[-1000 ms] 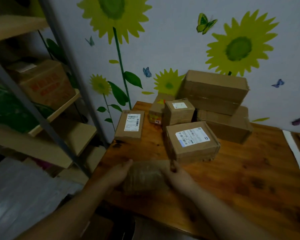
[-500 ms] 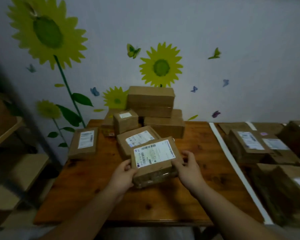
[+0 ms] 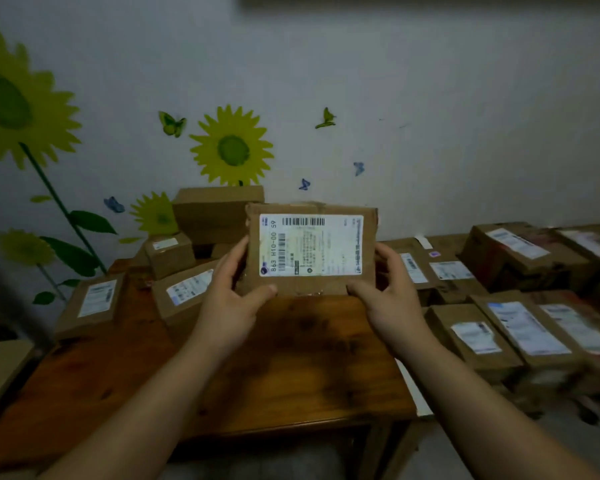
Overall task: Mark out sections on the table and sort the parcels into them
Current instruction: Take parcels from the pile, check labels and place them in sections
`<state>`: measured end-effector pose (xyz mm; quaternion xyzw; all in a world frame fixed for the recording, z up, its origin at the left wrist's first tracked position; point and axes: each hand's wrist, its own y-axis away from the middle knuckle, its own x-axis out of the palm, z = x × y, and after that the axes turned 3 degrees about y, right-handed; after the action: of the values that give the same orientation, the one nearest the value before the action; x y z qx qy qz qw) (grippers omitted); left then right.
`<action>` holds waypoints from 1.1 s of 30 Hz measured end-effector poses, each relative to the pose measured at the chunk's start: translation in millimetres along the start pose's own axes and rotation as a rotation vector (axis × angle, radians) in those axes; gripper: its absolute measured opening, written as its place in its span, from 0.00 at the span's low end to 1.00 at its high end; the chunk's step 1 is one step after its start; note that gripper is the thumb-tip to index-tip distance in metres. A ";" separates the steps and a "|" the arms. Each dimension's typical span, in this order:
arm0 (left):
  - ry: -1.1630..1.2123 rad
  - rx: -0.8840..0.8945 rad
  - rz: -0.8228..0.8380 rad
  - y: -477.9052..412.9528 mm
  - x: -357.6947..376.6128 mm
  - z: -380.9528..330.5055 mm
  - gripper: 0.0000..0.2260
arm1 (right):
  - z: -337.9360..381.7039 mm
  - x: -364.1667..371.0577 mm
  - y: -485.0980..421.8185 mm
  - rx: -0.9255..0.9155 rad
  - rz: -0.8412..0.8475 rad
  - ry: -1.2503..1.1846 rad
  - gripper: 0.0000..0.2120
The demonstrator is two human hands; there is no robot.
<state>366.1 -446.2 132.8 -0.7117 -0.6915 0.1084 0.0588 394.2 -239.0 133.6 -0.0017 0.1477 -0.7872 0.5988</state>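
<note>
View: head, the only one supplied.
Item held: a flat cardboard parcel (image 3: 310, 249) was raised above the worktop (image 3: 291, 358), clear of it, with its label (image 3: 310, 245) facing the camera.
Grip, left: the left hand (image 3: 229, 306) clasped the parcel's left edge, thumb on the front lower corner and fingers behind.
Grip, right: the right hand (image 3: 392, 306) clasped the right edge in the same way.
Divider: a white strip (image 3: 411, 386) ran along the worktop's right side. Further dividers could not be confirmed.
Sorted side: labelled boxes (image 3: 520, 334) lay close-packed to the right of the strip.
Unsorted side: a pile (image 3: 184, 292) stood at the far left, some of it stacked.
Progress: judged part-way. Marking appeared to have been done and sorting was under way. The held parcel and the pile remained to be placed.
Step in hand: probably reading the label to choose a section.
</note>
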 end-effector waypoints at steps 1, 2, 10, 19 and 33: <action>-0.003 0.035 -0.004 -0.2 4.9 -5.6 0.33 | 2.1 -6.8 0.5 -0.023 -0.015 -0.011 0.26; -0.004 0.069 -0.005 -1.1 9.5 -10.5 0.33 | 4.0 -11.8 0.9 -0.038 -0.026 -0.024 0.27; 0.016 0.177 0.026 -33.9 27.7 -29.4 0.28 | 19.9 -30.2 -2.8 0.011 -0.133 0.041 0.36; 0.436 0.031 -0.037 -63.5 72.2 -29.0 0.23 | 8.5 -34.0 -9.0 0.050 -0.145 -0.032 0.14; 0.134 0.066 0.299 -67.0 203.9 -37.4 0.36 | -20.5 -160.0 -40.4 -0.049 -0.003 0.182 0.24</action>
<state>314.0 -237.9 169.8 -0.8099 -0.5687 0.0911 0.1113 397.7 -73.6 151.3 0.0550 0.2207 -0.7810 0.5817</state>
